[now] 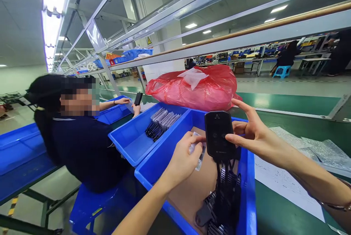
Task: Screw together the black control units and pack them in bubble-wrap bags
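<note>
1. Our right hand grips the black rectangular plastic unit by its right edge, thumb across the face, index finger lifted clear; the unit stands upright above the near bin.
2. Our left hand pinches a small white barcode label at the unit's lower left edge; touching or just short, we cannot tell.
3. To do this well, we judge: hold the unit steady and face-on, square the label with the casing, fingertips off the sticky side.
4. The unit's black cord drops straight into a heap of coiled black cables; better that its pull not tilt the unit.
5. All this hangs over a large blue plastic bin lined with brown cardboard.
6. Just beyond, a second blue tray holds a bundle of thin black parts; behind it sits a stuffed red plastic bag.
7. Right of us, white printed sheets lie on the green table; left, a seated co-worker in a dark top holds a similar black unit.
</note>
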The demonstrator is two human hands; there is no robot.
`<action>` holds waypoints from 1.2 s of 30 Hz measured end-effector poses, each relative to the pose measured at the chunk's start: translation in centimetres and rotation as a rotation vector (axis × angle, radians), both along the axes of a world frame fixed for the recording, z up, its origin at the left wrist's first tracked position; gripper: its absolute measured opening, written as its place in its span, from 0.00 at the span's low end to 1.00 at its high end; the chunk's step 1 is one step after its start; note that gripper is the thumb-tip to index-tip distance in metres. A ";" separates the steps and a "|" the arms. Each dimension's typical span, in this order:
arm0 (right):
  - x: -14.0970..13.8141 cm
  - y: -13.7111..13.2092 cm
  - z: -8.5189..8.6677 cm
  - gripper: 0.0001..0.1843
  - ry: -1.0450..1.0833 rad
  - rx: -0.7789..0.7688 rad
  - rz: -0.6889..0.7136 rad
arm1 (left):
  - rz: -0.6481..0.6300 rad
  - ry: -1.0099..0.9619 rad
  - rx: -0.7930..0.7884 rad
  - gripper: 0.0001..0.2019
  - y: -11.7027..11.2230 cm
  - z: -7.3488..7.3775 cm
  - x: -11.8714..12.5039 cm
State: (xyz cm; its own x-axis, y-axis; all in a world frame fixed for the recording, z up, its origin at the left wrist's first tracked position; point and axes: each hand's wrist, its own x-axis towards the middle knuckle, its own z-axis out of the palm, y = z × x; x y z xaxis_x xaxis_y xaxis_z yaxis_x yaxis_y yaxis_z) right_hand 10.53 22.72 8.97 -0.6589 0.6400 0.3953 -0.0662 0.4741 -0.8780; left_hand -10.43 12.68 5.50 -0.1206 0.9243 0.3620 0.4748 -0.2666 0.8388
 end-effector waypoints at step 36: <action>2.4 -5.7 -1.2 0.19 -0.361 0.015 0.037 | -0.167 -0.660 -0.152 0.35 -2.4 -2.3 5.8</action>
State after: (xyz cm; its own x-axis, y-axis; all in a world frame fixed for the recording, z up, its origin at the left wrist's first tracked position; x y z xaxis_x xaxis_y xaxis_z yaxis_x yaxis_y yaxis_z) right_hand 12.98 17.03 7.79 -0.7803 0.6091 0.1420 0.2297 0.4903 -0.8407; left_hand -4.65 10.29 3.21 -0.1231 0.9842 0.1270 -0.1843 -0.1484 0.9716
